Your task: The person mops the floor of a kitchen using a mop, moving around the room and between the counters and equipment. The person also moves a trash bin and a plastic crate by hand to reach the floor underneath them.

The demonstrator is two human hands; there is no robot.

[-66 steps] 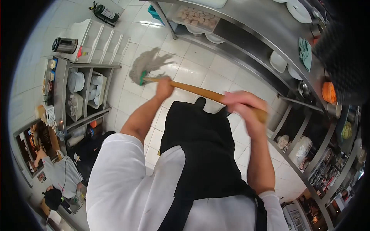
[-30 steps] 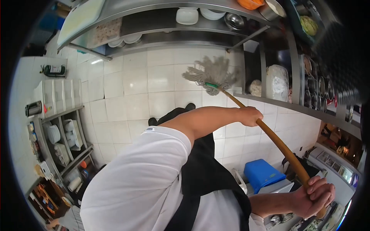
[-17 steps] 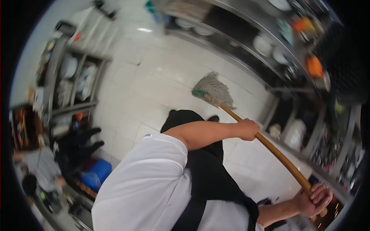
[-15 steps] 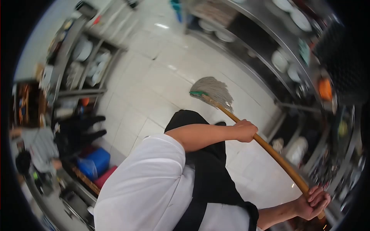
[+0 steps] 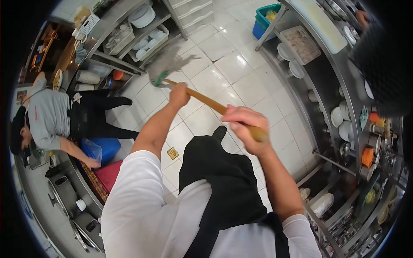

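Note:
I hold a mop by its yellowish wooden handle (image 5: pixel 205 101), which slants across the floor in front of me. My left hand (image 5: pixel 178 95) is wrapped round the lower part of the handle, close to the green clamp (image 5: pixel 160 78). Near the top end, my right hand (image 5: pixel 247 127) grips the handle, slightly blurred. The mop head's grey strands (image 5: pixel 170 62) are smeared by motion; they spread on the white tiles beside the foot of the left shelf unit.
A co-worker in a grey shirt (image 5: pixel 50 114) stands at the left counter, beside a blue container (image 5: pixel 102 148). Steel shelves with bowls (image 5: pixel 337 116) line the right side. A blue-green bin (image 5: pixel 264 21) stands at the far end. A small floor drain (image 5: pixel 172 153) lies near my feet.
The mop head has swept from the middle of the floor to the left, towards the shelf unit. Both hands have moved left and up with the handle. My view has turned too.

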